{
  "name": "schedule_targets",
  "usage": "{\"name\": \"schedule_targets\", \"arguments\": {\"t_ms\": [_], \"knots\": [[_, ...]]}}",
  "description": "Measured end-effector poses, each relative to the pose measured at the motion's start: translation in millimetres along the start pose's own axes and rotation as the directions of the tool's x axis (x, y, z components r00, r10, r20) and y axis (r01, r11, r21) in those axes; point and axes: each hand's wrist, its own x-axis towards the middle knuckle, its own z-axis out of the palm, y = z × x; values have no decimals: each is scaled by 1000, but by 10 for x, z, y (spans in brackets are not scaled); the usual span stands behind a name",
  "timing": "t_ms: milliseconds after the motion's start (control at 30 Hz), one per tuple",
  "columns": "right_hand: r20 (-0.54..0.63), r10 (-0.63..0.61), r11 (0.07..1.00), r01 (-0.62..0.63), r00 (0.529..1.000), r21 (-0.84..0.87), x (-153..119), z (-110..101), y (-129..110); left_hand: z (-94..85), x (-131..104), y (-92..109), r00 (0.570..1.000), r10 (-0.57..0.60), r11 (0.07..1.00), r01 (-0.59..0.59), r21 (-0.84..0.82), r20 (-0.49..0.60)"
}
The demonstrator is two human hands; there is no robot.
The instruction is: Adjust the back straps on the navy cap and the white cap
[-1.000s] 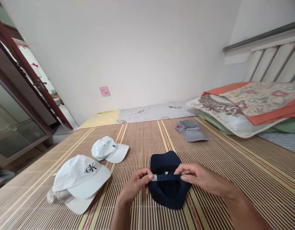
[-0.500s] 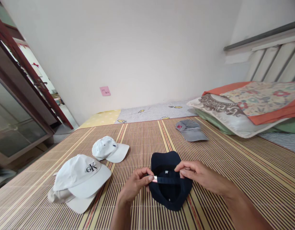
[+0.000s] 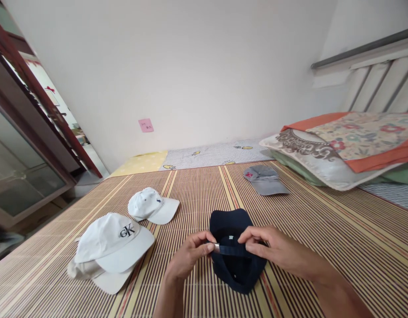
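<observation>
A dark navy cap (image 3: 228,218) lies upside down on the striped mat, its hollow facing up and its brim pointing away from me. Across its back opening runs an adjustment strap (image 3: 232,251) with a shiny metal buckle (image 3: 217,247) at the left end. My left hand (image 3: 190,254) pinches the strap at the buckle between thumb and fingertips. On the other side, my right hand (image 3: 273,245) has thumb and fingers closed on the strap near its right end. A small pale label shows inside the crown.
Left of me, a white cap with black letters (image 3: 104,238) rests over a beige cap (image 3: 107,282). Behind them sits a smaller white cap (image 3: 151,205). Farther back lies a grey cap (image 3: 265,179). Pillows (image 3: 310,163) are stacked at the right, against the headboard (image 3: 379,84).
My right hand has shifted slightly left and down along the strap. The strap now bows a little, and my left fingers sit closer round the buckle.
</observation>
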Motion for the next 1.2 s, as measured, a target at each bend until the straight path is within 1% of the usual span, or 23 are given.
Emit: {"name": "schedule_targets", "arguments": {"t_ms": [167,267,700,833,933,1033,1133,1200], "knots": [[15,5,1000,-4,1000,-11,8,24,-29,26,-7,13,999,-27,998,29,-51,38],[8,13,1000,-13,1000,-24,-3,31,-44,26,-7,16,999,-26,998,28,-58,36],[11,21,998,-20,1000,-52,12,61,-87,41,7,15,998,2,1000,-1,-17,67],[12,32,998,-31,999,-58,-5,56,-106,39,9,5,999,-28,999,29,-41,43],[50,13,1000,-12,999,-27,-6,55,-100,28,12,-9,999,-50,997,51,-63,16],[91,-6,1000,7,996,-7,-4,60,-67,14,10,-10,998,-55,998,55,-38,8],[118,23,1000,-20,993,-22,-2,64,-25,-1,-1,7,995,-98,995,98,-3,11],[113,25,999,-19,993,-51,3,60,-2,-16,-12,23,992,-125,992,124,23,9]]}}
